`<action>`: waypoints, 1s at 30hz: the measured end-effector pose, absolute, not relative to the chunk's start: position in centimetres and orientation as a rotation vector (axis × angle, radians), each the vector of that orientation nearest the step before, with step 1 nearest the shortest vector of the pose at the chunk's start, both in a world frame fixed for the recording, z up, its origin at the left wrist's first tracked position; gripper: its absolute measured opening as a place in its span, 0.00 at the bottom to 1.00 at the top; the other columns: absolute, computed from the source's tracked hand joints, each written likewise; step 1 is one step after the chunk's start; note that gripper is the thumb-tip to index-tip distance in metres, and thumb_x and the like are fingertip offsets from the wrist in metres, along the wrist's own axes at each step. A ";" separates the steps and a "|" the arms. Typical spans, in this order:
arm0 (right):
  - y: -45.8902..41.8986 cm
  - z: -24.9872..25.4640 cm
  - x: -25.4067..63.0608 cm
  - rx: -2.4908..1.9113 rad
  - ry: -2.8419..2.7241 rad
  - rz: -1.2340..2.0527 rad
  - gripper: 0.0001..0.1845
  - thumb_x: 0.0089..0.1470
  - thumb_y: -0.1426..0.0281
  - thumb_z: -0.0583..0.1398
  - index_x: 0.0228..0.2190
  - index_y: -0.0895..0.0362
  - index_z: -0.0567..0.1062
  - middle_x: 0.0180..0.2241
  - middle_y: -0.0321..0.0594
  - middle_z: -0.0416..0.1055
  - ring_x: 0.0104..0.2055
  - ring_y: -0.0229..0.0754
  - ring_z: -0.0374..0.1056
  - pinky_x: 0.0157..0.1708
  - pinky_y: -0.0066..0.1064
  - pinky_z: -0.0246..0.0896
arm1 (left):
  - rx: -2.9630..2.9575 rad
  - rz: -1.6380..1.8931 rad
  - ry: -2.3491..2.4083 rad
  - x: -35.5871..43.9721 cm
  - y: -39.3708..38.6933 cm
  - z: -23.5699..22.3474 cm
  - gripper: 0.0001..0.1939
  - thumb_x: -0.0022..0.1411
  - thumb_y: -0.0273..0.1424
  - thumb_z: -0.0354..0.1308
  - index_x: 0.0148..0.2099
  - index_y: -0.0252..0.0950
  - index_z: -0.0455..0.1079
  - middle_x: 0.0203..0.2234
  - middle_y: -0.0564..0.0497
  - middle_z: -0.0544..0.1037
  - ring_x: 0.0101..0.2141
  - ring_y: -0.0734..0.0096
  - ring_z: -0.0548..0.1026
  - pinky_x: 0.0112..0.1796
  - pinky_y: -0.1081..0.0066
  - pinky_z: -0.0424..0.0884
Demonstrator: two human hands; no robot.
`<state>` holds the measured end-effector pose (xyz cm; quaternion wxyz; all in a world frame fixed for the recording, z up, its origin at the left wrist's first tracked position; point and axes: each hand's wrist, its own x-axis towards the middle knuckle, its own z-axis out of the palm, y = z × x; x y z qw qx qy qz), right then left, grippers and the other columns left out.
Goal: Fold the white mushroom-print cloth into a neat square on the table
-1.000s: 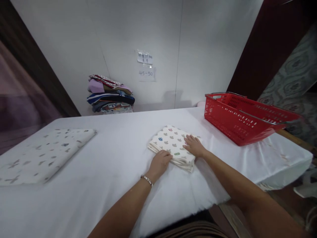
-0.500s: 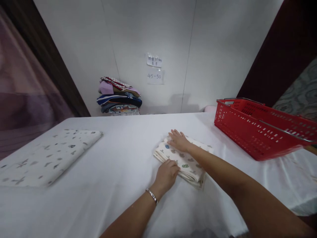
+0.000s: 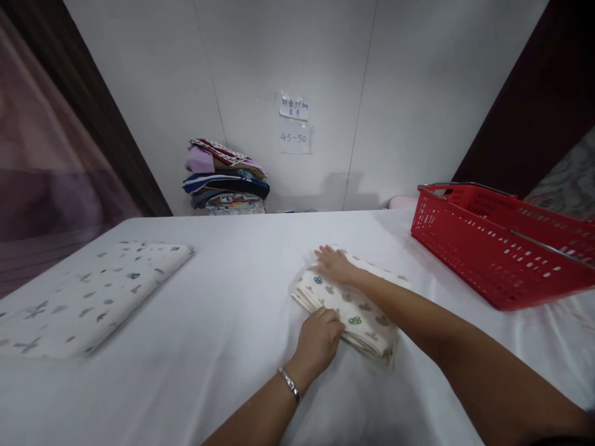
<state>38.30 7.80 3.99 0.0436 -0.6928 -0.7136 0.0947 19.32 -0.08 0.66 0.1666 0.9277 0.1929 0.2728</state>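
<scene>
A folded cream cloth (image 3: 360,310) printed with small coloured shapes lies on the white table (image 3: 223,347), right of centre. My left hand (image 3: 320,341), a bracelet on its wrist, has its fingers curled over the cloth's near left edge, gripping the layers. My right hand (image 3: 334,265) lies flat with fingers stretched out on the cloth's far left corner, pressing it down.
A red plastic basket (image 3: 493,244) with metal handles stands at the right on the table. A larger folded patterned cloth (image 3: 93,297) lies at the left. A stack of folded clothes (image 3: 225,179) sits against the back wall below two paper notes (image 3: 294,124).
My right hand slid from the cloth's right side across to its far left corner. My left hand stayed on the near edge. The view shifted left.
</scene>
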 end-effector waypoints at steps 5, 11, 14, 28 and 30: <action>8.2 2.7 40.4 -2.290 -2.064 0.159 0.36 0.59 0.50 0.40 0.62 0.55 0.49 0.65 0.42 0.36 0.66 0.50 0.29 0.60 0.50 0.30 | 2.641 0.740 0.549 19.4 -0.1 0.8 0.09 0.61 0.26 0.52 0.31 0.37 0.72 0.28 0.51 0.72 0.33 0.71 0.67 0.33 0.71 0.63; 8.0 3.6 42.7 -2.204 -1.877 0.427 0.37 0.57 0.51 0.46 0.62 0.55 0.50 0.65 0.40 0.38 0.66 0.47 0.35 0.62 0.41 0.35 | 2.634 0.750 0.544 19.3 0.0 0.8 0.08 0.60 0.25 0.53 0.31 0.37 0.72 0.28 0.51 0.73 0.33 0.71 0.67 0.34 0.70 0.63; 6.2 4.9 45.7 -2.302 -1.677 0.515 0.43 0.52 0.49 0.53 0.61 0.59 0.52 0.63 0.48 0.47 0.63 0.51 0.47 0.60 0.39 0.43 | 2.648 0.764 0.518 19.3 0.0 0.6 0.09 0.61 0.26 0.52 0.31 0.37 0.72 0.29 0.51 0.72 0.33 0.71 0.67 0.34 0.70 0.63; -5.1 6.2 52.1 -2.063 -0.930 1.390 0.27 0.42 0.53 0.65 0.40 0.57 0.74 0.42 0.49 0.74 0.40 0.48 0.71 0.35 0.35 0.69 | 2.653 0.748 0.499 19.1 0.0 0.5 0.09 0.62 0.26 0.50 0.33 0.38 0.72 0.31 0.51 0.73 0.35 0.71 0.67 0.37 0.69 0.65; -7.0 5.4 52.0 -1.887 -0.843 1.355 0.27 0.46 0.54 0.62 0.45 0.57 0.71 0.43 0.48 0.73 0.40 0.46 0.71 0.35 0.33 0.70 | 2.643 0.766 0.493 19.1 0.0 0.5 0.09 0.62 0.26 0.50 0.34 0.38 0.72 0.31 0.51 0.73 0.35 0.71 0.67 0.37 0.69 0.65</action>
